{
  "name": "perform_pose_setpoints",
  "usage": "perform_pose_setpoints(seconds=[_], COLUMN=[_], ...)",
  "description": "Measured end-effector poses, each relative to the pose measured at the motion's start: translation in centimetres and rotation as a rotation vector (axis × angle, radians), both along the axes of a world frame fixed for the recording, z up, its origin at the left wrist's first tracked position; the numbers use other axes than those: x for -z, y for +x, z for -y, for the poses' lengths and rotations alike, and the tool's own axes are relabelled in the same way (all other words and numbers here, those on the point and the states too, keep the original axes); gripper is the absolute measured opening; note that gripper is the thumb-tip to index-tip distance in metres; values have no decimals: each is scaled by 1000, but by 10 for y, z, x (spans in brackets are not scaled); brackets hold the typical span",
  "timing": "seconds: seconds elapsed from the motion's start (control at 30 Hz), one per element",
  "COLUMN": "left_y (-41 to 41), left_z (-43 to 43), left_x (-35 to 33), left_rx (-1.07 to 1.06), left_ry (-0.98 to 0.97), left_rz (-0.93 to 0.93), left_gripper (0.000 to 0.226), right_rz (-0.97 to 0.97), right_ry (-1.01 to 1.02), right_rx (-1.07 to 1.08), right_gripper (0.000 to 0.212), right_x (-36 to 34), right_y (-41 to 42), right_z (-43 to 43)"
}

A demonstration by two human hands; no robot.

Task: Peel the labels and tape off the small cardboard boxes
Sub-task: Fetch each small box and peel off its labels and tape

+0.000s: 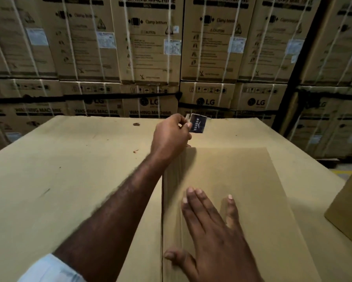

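A: On the wide tan cardboard work surface (69, 180), what do you see in front of the person?

B: A flat, plain brown cardboard box (242, 200) lies there, to the right of the middle. It reaches from the near edge of the picture up toward the far side of the surface.

A: And the hands?

B: The right hand (216, 237) rests flat on top of the box near the left edge of it, with the fingers spread and straight. It grips nothing; it only presses down. The left hand (171, 135) is stretched forward past the far left corner of the box. Its fingers are pinched closed on a small dark rectangular label with pale lettering (198, 123).

A: Is the label touching the box?

B: No, it is lifted in the air above the far part of the surface, apart from the box. A little clear or pale strip shows beside the fingertips, but I cannot tell what it is.

A: Anything else near?

B: A pale blue sleeve (49, 269) is rolled on the left arm. At the right edge, a corner of another brown cardboard box (350, 210) is seen. Behind the surface stands a wall of big stacked cartons printed "LG" and "WASHING MACHINE" (150, 58), bound with white straps.
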State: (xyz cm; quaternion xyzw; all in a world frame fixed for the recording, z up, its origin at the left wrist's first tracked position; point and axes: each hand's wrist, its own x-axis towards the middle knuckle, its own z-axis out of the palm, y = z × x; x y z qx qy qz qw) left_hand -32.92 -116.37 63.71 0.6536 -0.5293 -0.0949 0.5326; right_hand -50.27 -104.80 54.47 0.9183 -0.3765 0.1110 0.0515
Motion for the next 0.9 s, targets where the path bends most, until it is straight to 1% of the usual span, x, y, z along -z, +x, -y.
perform_pose_setpoints(seconds=[0.1,0.17,0.23,0.33,0.4,0.47,0.5,0.57,0.67,0.73,0.8,0.9], left_y=[-4,-5,-5,-5,-4,-3,-3,-2,-2,-3,-4,-9], left_z=[-1,-2,-5,-5,0,4,5,8,9,9,9,7], left_x=[-1,2,5,10,12,14,14,13,13,13,13,15], left_rx=[12,16,-2,7,22,23,30,64,93,109,111,104], left_ry=[23,14,-12,-71,-113,-133,-136,-139,-145,-147,-150,-159], left_rz=[59,73,92,60,49,78,76,57,60,45,45,45], left_gripper=[6,10,15,15,16,17,18,18,21,20,18,17], right_rz=[14,34,11,20,42,69,95,159,210,195,152,131], right_ry=[19,51,85,41,48,64,63,-1,-37,-16,20,-21], right_rx=[67,87,90,102,141,220,275,372,462,428,314,199], right_gripper=[92,93,95,96,95,89,82,69,64,62,59,54], right_x=[-5,-21,-39,-47,-40,-28,-21,-11,-10,-24,-36,-41], right_y=[8,21,35,45,42,28,19,5,10,28,43,43], right_z=[1,3,8,11,9,3,0,-2,2,7,15,21])
